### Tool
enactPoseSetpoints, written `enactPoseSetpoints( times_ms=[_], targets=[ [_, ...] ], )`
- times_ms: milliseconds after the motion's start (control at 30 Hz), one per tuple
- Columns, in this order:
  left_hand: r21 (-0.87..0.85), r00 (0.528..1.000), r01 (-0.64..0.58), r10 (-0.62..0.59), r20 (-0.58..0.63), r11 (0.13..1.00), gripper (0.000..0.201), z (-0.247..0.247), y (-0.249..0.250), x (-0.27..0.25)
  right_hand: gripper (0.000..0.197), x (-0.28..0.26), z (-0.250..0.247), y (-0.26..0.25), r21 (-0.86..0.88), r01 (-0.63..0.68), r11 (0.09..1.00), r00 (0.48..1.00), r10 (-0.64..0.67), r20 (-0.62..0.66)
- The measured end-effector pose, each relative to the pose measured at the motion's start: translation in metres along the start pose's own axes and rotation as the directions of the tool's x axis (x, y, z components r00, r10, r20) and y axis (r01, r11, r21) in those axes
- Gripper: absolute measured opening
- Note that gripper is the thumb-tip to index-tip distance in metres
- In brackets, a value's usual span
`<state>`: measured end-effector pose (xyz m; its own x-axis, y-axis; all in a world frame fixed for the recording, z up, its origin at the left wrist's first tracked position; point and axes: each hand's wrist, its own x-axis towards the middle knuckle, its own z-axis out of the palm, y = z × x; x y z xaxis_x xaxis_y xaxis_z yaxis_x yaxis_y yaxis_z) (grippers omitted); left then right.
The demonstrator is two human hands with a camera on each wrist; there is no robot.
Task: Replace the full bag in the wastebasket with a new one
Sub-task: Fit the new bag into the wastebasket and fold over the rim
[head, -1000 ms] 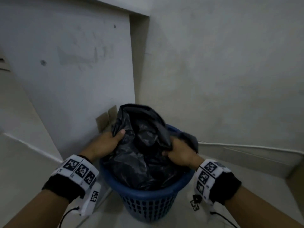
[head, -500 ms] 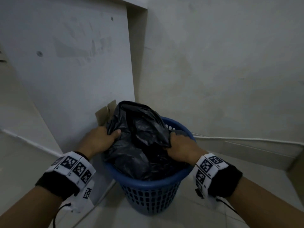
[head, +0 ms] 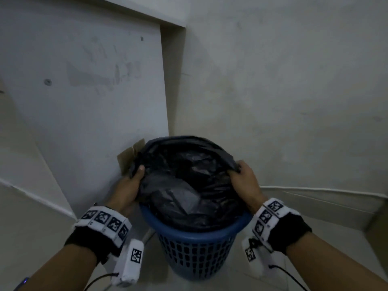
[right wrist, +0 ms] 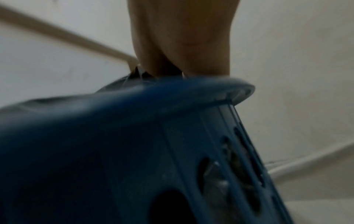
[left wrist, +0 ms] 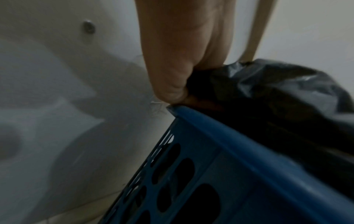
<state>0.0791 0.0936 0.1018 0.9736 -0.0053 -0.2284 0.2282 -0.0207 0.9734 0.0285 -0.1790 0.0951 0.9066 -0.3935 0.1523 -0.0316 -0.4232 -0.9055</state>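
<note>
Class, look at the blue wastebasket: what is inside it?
A crumpled black bag fills the blue wastebasket. The left hand and right hand grip its edges. The plastic covers whatever the bag holds.

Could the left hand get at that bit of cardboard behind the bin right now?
Probably not at once: the left hand is gripping the black bag. The cardboard stands just beyond it against the wall, nothing between.

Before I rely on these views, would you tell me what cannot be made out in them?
- Contents of the black bag: hidden by its opaque plastic, every view.
- Left hand fingers: head view, tucked behind the bag.
- Right hand fingertips: right wrist view, blurred, hidden behind the wastebasket rim.
- Wastebasket base: head view, hidden below its own wall.
- Cardboard: mostly behind the bag.
</note>
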Motion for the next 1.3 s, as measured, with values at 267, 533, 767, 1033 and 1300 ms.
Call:
enactPoseSetpoints(
  times_ms=[267,533,767,1033,1300],
  targets=[
    [-0.127,0.932,0.243,-0.195,0.307,0.962,0.054,-0.016,0.03,-0.006,0.021,0.008,-0.032,-0.009,0.322,-0.507,0.799,0.861,0.463,0.208],
    [0.082,0.841,0.285,-0.29,0.456,0.955,0.098,-0.04,0.026,-0.035,0.032,-0.005,-0.065,-0.015,0.059,-0.504,0.862,0.822,0.458,0.339],
    [0.347,0.736,0.356,-0.489,0.469,0.868,0.121,-0.06,0.017,-0.046,0.09,-0.026,-0.074,-0.031,-0.527,-0.252,0.812,0.805,0.478,0.351],
    [-0.131,0.823,0.47,-0.379,0.424,0.873,0.068,-0.019,0.001,-0.076,0.035,-0.045,-0.051,-0.04,-0.393,-0.242,0.887,0.751,0.428,0.503],
    [-0.517,0.915,0.318,-0.115,0.386,0.795,0.036,0.01,-0.021,-0.11,0.025,-0.036,-0.083,-0.032,-0.019,-0.473,0.881,0.62,0.348,0.704]
  ],
)
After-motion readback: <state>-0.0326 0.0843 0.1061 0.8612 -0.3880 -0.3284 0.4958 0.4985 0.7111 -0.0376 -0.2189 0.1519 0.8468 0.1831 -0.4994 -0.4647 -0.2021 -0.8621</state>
